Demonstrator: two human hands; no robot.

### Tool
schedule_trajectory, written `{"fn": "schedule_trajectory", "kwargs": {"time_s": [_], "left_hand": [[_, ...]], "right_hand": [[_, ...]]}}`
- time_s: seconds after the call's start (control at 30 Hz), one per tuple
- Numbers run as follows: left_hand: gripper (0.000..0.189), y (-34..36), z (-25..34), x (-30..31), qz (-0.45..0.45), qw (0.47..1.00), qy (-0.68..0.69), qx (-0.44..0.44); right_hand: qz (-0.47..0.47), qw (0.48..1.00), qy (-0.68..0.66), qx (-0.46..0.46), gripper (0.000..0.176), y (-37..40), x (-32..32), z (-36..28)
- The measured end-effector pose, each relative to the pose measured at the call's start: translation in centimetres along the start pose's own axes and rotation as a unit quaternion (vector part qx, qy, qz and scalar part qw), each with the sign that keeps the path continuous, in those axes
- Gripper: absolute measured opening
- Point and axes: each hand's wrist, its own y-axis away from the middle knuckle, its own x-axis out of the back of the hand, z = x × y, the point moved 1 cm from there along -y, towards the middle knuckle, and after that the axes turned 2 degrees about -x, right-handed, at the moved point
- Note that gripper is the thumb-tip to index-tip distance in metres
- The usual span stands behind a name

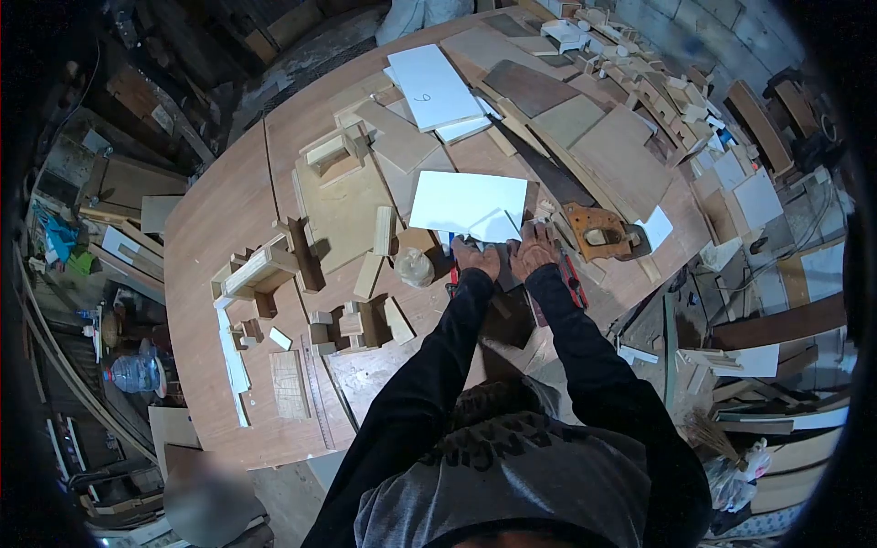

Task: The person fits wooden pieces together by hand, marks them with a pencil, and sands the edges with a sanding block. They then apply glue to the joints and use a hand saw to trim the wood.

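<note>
Head view: looking down on a round plywood workbench point(219, 219) strewn with offcuts.
Left hand point(477, 256): open, palm down, fingers spread, just left of frame centre; its fingertips reach the lower edge of the white panel.
Right hand point(534, 248): also open and flat, close beside the left, with its fingertips near the lower right corner of the panel.
White panel point(461, 201): lies flat at frame centre, directly above both hands.
White offcut point(500, 226): a small pointed piece on the panel's lower edge, between the two sets of fingertips; I cannot tell whether either hand touches it.
Under the hands: a dark piece, with something red point(575, 285) showing beside the right wrist; what it is I cannot tell.
Hand saw point(598, 233): wooden handle just right of the right hand, dark blade running toward the upper left.
Clear bottle point(414, 267): stands just left of the left hand.
Numbered white board point(431, 84): top centre, marked "9".
Block assemblies point(260, 269): left of centre, well apart from the hands.
Water bottle point(137, 373): lower left, off the bench.
</note>
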Motion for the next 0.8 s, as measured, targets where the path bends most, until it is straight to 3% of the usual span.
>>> {"fn": "schedule_trajectory", "kwargs": {"time_s": [0.1,0.17,0.3,0.33,0.4,0.43,0.47,0.53,0.6,0.63,0.73,0.8], "left_hand": [[0.064,-0.1,-2.1,-1.8,-0.056,0.998,-0.027,0.004],[0.062,0.1,-6.6,-6.4,0.019,0.998,0.053,0.009],[0.052,1.2,-6.3,-6.3,0.045,0.983,0.15,0.099],[0.047,1.7,-4.3,-4.7,0.066,0.91,0.383,0.143],[0.042,2.4,-3.4,-3.4,0.085,0.779,0.594,0.182],[0.04,2.3,-2.5,-2.1,0.034,0.87,0.475,0.129],[0.04,2.6,-1.5,-0.7,0.005,0.915,0.389,0.107],[0.04,2.7,2.8,4.4,-0.038,0.978,0.201,0.051],[0.042,2.6,4.1,5.6,-0.068,0.958,0.257,0.112],[0.042,2.6,3.2,4.6,-0.066,0.957,0.257,0.114],[0.046,1.7,1.5,3.3,-0.078,0.962,0.24,0.106],[0.05,1.1,2.1,3.2,-0.075,0.974,0.209,0.053]], "right_hand": [[-0.022,0.997,-0.066,0.016,0.048,0.9,2.6,-1.3],[0.001,0.992,-0.129,0.001,0.046,0.3,-1.9,0.5],[0.001,0.964,-0.266,-0.017,0.038,-0.4,0.1,0.5],[0.002,0.965,-0.262,-0.016,0.038,-1.2,0.4,0.7],[0.023,0.97,-0.24,-0.042,0.034,-3.4,0.9,1.5],[-0.019,0.975,-0.214,-0.063,0.037,-4.3,1.9,1.1],[-0.06,0.977,-0.187,-0.082,0.04,-5.2,3.0,0.7],[-0.029,0.982,-0.186,-0.029,0.042,-7.0,2.1,1.0],[-0.025,0.992,-0.117,0.048,0.044,-9.6,0.4,1.6],[-0.049,0.994,-0.084,0.044,0.046,-10.4,0.3,1.3],[-0.104,0.992,-0.045,0.054,0.045,-11.8,0.7,-0.5],[-0.114,0.992,-0.019,0.043,0.044,-11.4,2.3,-2.6]]}}
